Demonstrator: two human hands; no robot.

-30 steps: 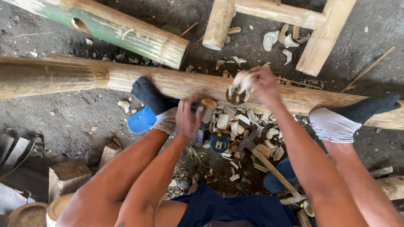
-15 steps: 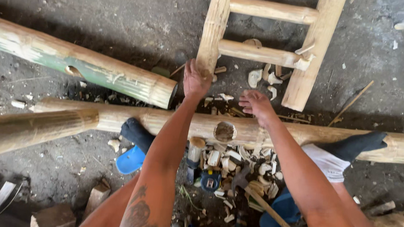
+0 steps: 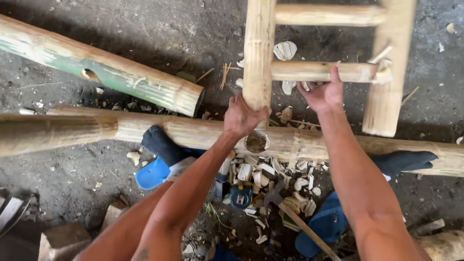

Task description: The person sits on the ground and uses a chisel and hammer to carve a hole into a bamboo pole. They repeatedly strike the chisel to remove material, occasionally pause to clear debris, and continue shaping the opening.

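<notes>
The fingers of both hands are closed on a pale bamboo ladder frame (image 3: 259, 47) in the upper middle of the frame: the left hand (image 3: 241, 116) wraps the lower end of the ladder's left upright, and the right hand (image 3: 323, 91) curls over the lower round rung (image 3: 320, 71), thumb side toward the camera.

The largest thing is the long peeled bamboo pole (image 3: 316, 143) lying across the whole width at mid-height, with a round hole (image 3: 256, 141) cut in its upper face. The hole holds only dark shadow and rough fibre; the end of the ladder upright stands just above it, touching or nearly touching its rim, which of the two cannot be told. Two feet in dark socks (image 3: 160, 142) rest against this pole, one at centre left, one at far right.

A second, green-tinged bamboo pole (image 3: 87, 67) slants from the upper left down toward the middle, with its own small hole in its side, and its cut end is near the long pole.

On the dirt floor (image 3: 143, 14), below the long pole, lie blue sandals (image 3: 153, 173), a hammer with a wooden handle (image 3: 303, 229), and a heap of pale bamboo chips (image 3: 272, 175). Wood offcuts (image 3: 62, 238) sit at the lower left.
</notes>
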